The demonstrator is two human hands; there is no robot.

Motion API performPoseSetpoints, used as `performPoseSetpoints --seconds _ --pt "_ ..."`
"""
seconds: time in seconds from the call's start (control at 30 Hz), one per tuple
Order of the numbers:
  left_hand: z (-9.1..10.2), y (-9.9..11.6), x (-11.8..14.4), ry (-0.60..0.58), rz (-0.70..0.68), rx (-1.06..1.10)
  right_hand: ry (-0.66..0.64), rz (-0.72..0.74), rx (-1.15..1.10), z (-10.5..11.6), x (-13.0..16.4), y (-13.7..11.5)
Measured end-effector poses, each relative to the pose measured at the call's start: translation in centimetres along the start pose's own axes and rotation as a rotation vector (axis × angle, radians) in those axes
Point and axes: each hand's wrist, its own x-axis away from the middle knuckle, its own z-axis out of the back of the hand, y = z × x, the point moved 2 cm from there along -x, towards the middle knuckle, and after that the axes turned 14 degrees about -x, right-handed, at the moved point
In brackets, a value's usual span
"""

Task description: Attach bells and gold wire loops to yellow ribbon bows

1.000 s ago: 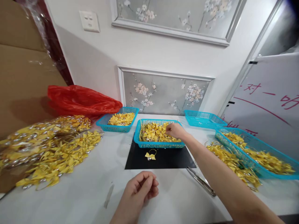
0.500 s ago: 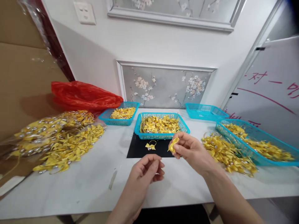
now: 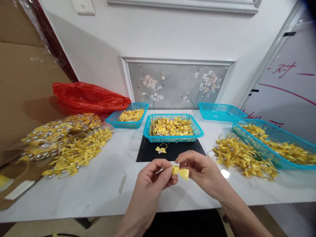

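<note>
A yellow ribbon bow [image 3: 182, 172] is held between my two hands, above the front part of the table. My left hand [image 3: 154, 184] pinches its left end between thumb and fingertips. The fingers of my right hand [image 3: 203, 171] close around its right side, partly hidden behind the ribbon. Just beyond my hands, a single bow with a pearl-like bead and a thin loop [image 3: 161, 149] lies on a black mat [image 3: 145, 154]. At the mat's far edge stands a blue basket [image 3: 176, 139] full of yellow bows with beads.
To the left are piles of bows [image 3: 79, 149], some under clear plastic, a red bag [image 3: 89, 95] and a smaller blue basket [image 3: 127, 124]. On the right, a loose heap of bows [image 3: 242, 156] lies beside a long blue basket [image 3: 271, 126]; another blue basket [image 3: 222, 112] stands behind.
My right hand has brought the yellow bow down and toward my left hand, which now grips its left end. The view has shifted slightly downward.
</note>
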Motion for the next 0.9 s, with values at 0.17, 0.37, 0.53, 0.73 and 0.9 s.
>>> performPoseSetpoints --seconds 0.17,0.37,0.53,0.73,0.9 --pt "0.8 0.1 0.1 0.155 -0.116 -0.146 -0.010 -0.076 -0.213 0.0 0.4 0.3" --pt "1.1 0.3 0.6 0.193 -0.232 -0.313 0.043 -0.132 -0.172 -0.6 0.3 -0.3" --pt "1.0 0.3 0.8 0.147 -0.110 0.002 0.099 -0.119 -0.105 -0.8 0.6 -0.5" --pt "0.9 0.1 0.5 0.102 -0.072 -0.019 0.094 -0.131 -0.036 -0.8 0.9 -0.2" --pt "0.8 -0.9 -0.1 0.047 -0.053 -0.047 0.070 -0.142 -0.034 -0.9 0.7 -0.4"
